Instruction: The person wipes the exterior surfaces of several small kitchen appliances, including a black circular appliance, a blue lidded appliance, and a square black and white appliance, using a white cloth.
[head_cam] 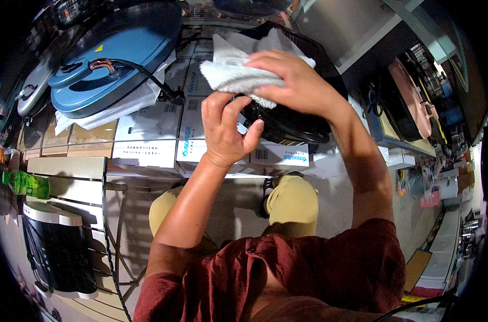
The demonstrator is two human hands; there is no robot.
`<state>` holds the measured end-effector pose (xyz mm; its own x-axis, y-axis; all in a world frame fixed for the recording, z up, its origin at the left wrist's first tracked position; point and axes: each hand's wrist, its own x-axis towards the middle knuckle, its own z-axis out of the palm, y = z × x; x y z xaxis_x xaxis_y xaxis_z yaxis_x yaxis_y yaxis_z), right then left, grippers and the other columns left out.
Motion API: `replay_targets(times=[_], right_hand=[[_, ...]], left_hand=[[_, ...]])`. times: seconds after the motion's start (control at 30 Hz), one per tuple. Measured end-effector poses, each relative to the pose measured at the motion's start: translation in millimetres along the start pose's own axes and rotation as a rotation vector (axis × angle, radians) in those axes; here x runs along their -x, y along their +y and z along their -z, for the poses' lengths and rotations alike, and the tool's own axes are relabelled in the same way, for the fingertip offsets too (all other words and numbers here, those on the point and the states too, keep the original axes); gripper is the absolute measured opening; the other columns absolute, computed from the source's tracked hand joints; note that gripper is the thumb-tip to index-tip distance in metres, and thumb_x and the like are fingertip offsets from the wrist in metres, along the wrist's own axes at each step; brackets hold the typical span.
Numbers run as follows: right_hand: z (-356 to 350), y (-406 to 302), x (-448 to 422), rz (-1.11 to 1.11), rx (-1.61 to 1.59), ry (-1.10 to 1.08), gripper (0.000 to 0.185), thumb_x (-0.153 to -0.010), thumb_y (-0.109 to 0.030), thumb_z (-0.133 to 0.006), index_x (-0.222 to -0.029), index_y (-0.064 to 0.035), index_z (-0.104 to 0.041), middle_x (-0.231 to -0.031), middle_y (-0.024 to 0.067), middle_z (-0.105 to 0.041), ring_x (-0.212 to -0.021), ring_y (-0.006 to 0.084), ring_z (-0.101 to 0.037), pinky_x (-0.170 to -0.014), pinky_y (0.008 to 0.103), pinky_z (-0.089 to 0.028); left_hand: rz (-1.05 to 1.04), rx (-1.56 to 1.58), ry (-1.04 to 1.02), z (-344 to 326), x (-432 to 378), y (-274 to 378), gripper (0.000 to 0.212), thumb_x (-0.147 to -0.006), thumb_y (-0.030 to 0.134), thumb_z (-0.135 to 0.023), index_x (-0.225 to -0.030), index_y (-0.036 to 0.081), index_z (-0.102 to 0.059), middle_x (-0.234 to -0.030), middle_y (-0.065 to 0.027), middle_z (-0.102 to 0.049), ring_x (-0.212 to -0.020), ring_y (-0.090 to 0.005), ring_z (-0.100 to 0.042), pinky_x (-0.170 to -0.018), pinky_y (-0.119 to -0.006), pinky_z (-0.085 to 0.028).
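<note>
A white cloth lies bunched over a glossy black appliance, whose exact kind I cannot tell. My right hand grips the cloth from the right, slightly blurred, with fingers and thumb pressed around its folds. Just below and left of the cloth, my left hand has its fingers curved and its thumb apart at the appliance's near left edge. Part of the appliance is hidden under the cloth and my right hand. Whether the left fingertips touch the appliance or the cloth is hard to see.
A blue lidded electric appliance with a black cord stands at the left on white wrapping. White cartons lie beneath a glass edge. A slatted table at lower left bears a green bottle and a black appliance. A pink appliance stands right.
</note>
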<state>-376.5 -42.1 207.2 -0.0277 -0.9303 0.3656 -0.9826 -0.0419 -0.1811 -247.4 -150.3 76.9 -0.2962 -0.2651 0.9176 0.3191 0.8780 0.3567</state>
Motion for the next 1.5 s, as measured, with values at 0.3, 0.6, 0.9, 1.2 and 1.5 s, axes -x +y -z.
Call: replay_targets(times=[0.3, 0.6, 0.9, 1.2, 1.5], right_hand=[[46, -63, 103, -0.409, 0.155, 0.286, 0.046, -0.077, -0.011, -0.066, -0.121, -0.0012, -0.058, -0.128, 0.0217, -0.055, -0.115, 0.0331, -0.056, -0.097, 0.0396, -0.046], [32, -55, 56, -0.003, 0.088, 0.04, 0.049, -0.073, 0.009, -0.06, -0.114, -0.0166, -0.067, -0.125, 0.009, -0.061, -0.104, 0.0299, -0.059, -0.089, 0.0377, -0.049], [25, 24, 38, -0.365, 0.343, 0.214, 0.038, -0.087, -0.01, -0.051, -0.122, -0.0221, -0.062, -0.124, 0.0091, -0.059, -0.116, 0.0306, -0.054, -0.099, 0.0399, -0.044], [41, -63, 98, -0.574, 0.194, 0.28, 0.037, -0.08, -0.002, -0.056, -0.116, -0.0048, -0.064, -0.115, 0.0163, -0.063, -0.108, 0.034, -0.06, -0.094, 0.0356, -0.046], [16, -12, 44, -0.3, 0.345, 0.355, 0.031, -0.079, -0.002, -0.056, -0.104, -0.0158, -0.069, -0.102, 0.0066, -0.067, -0.096, 0.0299, -0.063, -0.084, 0.0384, -0.051]], left_hand=[[0.016, 0.035, 0.014, -3, -2, 2, 0.039, -0.078, 0.035, -0.067, -0.109, 0.011, -0.058, -0.12, -0.0108, -0.054, -0.115, -0.0303, -0.05, -0.092, -0.042, -0.039], [0.045, 0.05, 0.052, -6, 0, 1, 0.041, -0.08, 0.035, -0.065, -0.109, 0.007, -0.057, -0.119, -0.015, -0.054, -0.114, -0.0333, -0.05, -0.093, -0.044, -0.038], [0.001, 0.018, 0.024, -3, -5, 1, 0.04, -0.081, 0.034, -0.064, -0.109, 0.008, -0.058, -0.119, -0.0138, -0.054, -0.113, -0.032, -0.05, -0.093, -0.043, -0.038], [-0.004, 0.001, 0.034, -5, -5, 2, 0.039, -0.079, 0.032, -0.065, -0.108, 0.007, -0.058, -0.119, -0.0138, -0.054, -0.114, -0.032, -0.05, -0.093, -0.042, -0.039], [-0.019, -0.023, 0.008, 0, -8, 4, 0.038, -0.082, 0.028, -0.062, -0.111, 0.004, -0.056, -0.119, -0.0162, -0.054, -0.115, -0.0323, -0.05, -0.098, -0.042, -0.04]])
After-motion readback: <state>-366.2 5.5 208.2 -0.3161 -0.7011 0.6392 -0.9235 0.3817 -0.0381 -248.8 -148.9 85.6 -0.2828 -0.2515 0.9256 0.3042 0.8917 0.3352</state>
